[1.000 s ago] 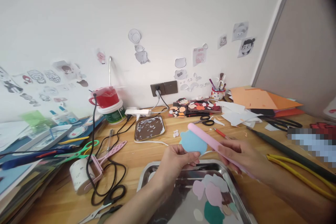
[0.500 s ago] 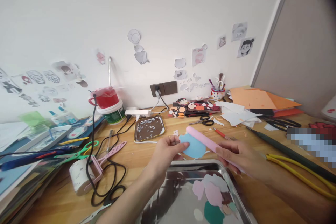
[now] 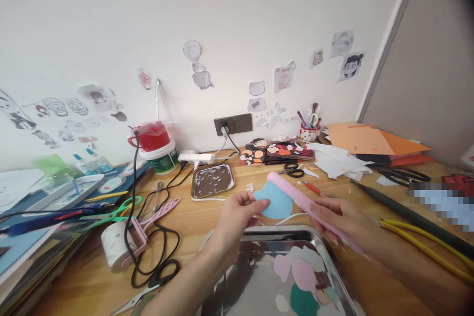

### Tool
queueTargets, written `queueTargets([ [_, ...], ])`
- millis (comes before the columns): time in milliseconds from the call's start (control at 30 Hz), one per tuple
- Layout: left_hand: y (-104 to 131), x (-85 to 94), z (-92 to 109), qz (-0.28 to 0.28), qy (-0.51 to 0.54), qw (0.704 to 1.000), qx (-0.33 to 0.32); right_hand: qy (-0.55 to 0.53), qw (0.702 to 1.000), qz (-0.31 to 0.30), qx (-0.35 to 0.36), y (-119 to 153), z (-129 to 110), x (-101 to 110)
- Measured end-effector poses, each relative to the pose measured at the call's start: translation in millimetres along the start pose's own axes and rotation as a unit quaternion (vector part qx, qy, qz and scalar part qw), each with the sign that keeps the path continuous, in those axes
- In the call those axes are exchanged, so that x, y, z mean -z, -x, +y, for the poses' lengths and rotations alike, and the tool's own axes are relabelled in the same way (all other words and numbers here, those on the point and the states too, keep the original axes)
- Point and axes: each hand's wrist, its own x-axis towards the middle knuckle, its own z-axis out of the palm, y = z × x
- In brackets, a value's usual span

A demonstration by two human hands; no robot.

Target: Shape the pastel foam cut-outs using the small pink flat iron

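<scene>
The left hand [image 3: 242, 215] pinches the blue piece [image 3: 277, 200] between thumb and fingers, above the tray [image 3: 301, 233]'s far rim; the right hand [image 3: 335, 222] is wrapped around the pink stick [image 3: 292, 192]. That thin edge could crease or tear — if the stick pressed hard against a one-sided pinch. The tub [image 3: 163, 160]'s label is too small to read.

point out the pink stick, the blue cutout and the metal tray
pink stick [image 3: 289, 190]: head view, its upper half
blue cutout [image 3: 278, 202]: head view, its middle
metal tray [image 3: 289, 231]: head view, its far rim
</scene>
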Motion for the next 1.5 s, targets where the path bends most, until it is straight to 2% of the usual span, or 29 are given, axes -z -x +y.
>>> queueTargets([
  [267,-1,0.2,-2,-0.005,-0.006,1.0,-0.001,-0.037,0.999,-0.03,-0.023,3,-3,-1],
  [500,0,-1.0,-3,-0.002,-0.015,1.0,0.011,-0.004,1.0,-0.013,-0.001,-1,7,-2],
  [733,0,-0.8,-3,-0.009,-0.022,1.0,0.006,-0.061,0.998,-0.001,-0.007,0,4,-1],
  [933,-1,-0.5,-5,-0.002,-0.02,1.0,0.014,-0.044,0.999,-0.013,-0.014,-1,11,0],
  [1267,2,-6.2,-1,-0.045,-0.006,0.998,0.037,-0.026,1.0,0.017,-0.004,0,8,-2],
  [1433,1,-1.0,-3,-0.01,0.045,0.999,-0.019,-0.055,0.995,0.082,-0.009,-1,6,0],
  [1500,0,0.6,-4,0.0,0.07,0.997,-0.027,-0.042,0.996,0.074,-0.009,-1,5,1],
])
